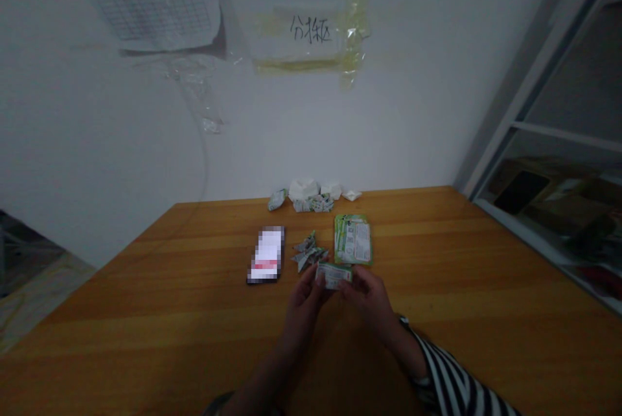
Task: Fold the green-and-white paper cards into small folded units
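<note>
Between my two hands is a small folded packet (334,276) with green edges and rows of fine print. My left hand (305,299) pinches its left end, thumb on the near face. On the right end, my right hand (370,296) grips it with thumb and fingers. Just beyond the packet lie several folded pointed pieces (306,254) of similar printed wrapping. A stack of flat green and white packets (354,241) rests a little behind my right hand. The fingertips behind the held packet are partly hidden.
A phone (267,253) with a lit, blurred screen lies left of the folded pieces on the wooden table (194,312). Crumpled white tissues (304,190) and printed wrapping scraps (313,203) sit along the wall. Glass-fronted shelving (558,137) stands at the right.
</note>
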`<move>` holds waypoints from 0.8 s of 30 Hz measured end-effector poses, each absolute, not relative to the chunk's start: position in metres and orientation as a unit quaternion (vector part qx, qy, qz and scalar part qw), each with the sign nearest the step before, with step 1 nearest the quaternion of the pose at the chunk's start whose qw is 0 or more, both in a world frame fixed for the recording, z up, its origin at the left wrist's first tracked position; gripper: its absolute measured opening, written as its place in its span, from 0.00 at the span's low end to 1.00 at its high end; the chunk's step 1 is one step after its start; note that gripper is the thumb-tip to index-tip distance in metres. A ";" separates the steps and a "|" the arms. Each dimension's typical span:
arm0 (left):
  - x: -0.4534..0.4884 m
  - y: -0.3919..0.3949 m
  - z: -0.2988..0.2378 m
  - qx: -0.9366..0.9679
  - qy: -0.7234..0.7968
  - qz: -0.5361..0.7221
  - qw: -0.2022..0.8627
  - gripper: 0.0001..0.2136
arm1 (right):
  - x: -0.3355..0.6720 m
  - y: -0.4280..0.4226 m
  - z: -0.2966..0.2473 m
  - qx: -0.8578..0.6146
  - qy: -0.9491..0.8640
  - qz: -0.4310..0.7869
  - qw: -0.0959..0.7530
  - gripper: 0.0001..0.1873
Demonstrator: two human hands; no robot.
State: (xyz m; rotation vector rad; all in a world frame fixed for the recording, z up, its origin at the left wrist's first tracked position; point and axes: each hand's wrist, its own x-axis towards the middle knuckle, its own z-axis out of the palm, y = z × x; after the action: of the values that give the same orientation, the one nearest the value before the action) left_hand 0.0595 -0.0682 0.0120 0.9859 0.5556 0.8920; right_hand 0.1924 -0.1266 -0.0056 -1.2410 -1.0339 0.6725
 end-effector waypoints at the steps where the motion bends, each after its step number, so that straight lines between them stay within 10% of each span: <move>1: 0.059 -0.069 0.012 0.462 0.252 0.410 0.745 0.23 | 0.192 -0.126 -0.006 -0.531 -0.439 0.324 0.648 0.12; 8: 0.055 -0.066 0.021 0.540 0.324 0.440 0.640 0.09 | 0.199 -0.126 0.001 -0.578 -0.379 0.318 0.649 0.20; 24: 0.055 -0.065 0.017 0.563 0.404 0.384 0.610 0.12 | 0.211 -0.121 -0.002 -0.601 -0.408 0.290 0.623 0.23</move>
State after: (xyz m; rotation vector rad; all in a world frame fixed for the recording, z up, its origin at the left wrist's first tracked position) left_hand 0.0554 -0.0650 0.0172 1.3005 0.9323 0.8868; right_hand 0.2106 -0.1209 -0.0018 -1.3799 -0.9379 0.6649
